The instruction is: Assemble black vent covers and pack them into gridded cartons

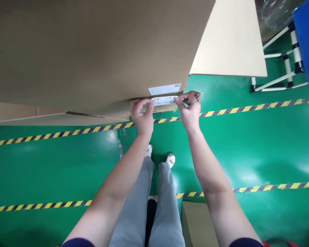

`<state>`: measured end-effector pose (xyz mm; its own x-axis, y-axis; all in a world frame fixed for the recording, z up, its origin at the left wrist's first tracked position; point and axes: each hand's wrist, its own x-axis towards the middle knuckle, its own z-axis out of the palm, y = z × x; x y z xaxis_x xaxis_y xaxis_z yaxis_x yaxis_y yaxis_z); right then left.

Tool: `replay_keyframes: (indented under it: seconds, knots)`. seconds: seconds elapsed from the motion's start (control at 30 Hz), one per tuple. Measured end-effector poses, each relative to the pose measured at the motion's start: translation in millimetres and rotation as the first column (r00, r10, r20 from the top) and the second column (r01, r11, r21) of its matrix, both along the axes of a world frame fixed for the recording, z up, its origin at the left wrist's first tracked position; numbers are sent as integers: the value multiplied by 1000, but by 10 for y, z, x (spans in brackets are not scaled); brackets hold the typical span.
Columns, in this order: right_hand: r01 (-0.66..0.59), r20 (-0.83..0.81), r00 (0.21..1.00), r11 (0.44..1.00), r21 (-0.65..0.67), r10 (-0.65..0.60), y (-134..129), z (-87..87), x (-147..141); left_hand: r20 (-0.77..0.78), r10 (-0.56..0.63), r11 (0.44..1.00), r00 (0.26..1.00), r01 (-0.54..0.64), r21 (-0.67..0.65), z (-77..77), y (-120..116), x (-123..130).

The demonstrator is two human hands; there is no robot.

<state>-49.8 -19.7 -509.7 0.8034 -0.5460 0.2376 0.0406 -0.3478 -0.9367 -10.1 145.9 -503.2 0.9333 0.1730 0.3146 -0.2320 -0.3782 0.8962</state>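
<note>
A white printed label (164, 100) is stretched level between my two hands. My left hand (143, 115) pinches its left end between thumb and finger. Its right end is pinched by my right hand (190, 109). The label is close to the side of a large brown cardboard box (100, 48); whether it touches the cardboard I cannot tell. Just above it, another white label (164, 89) with a small code in its corner is on the box near the lower right edge.
A pale cardboard flap (231, 37) juts out at the right of the box. Beyond it stands a white tube frame (285, 65) beside a blue panel (307, 41). Yellow-black tape (221, 112) crosses the green floor. A smaller carton (199, 223) sits low, by my right arm.
</note>
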Motion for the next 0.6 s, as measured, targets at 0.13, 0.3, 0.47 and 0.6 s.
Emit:
replay_keyframes:
  seconds: [0.13, 0.3, 0.47, 0.6]
  knots:
    - [5, 19, 1000, 1000, -5, -5, 3, -52, 74, 48, 26, 999, 998, -25, -19, -61, -75, 23]
    - [6, 34, 999, 1000, -25, -5, 14, -101, 111, 65, 53, 999, 996, -52, -14, -92, -116, 51]
    - [10, 30, 1000, 997, -77, -8, 29, -153, 127, 87, 69, 997, 994, -67, -28, -127, -115, 75]
    - [31, 23, 999, 998, -51, -30, 61, -163, 134, 94, 75, 996, 993, -70, -52, -137, -130, 77]
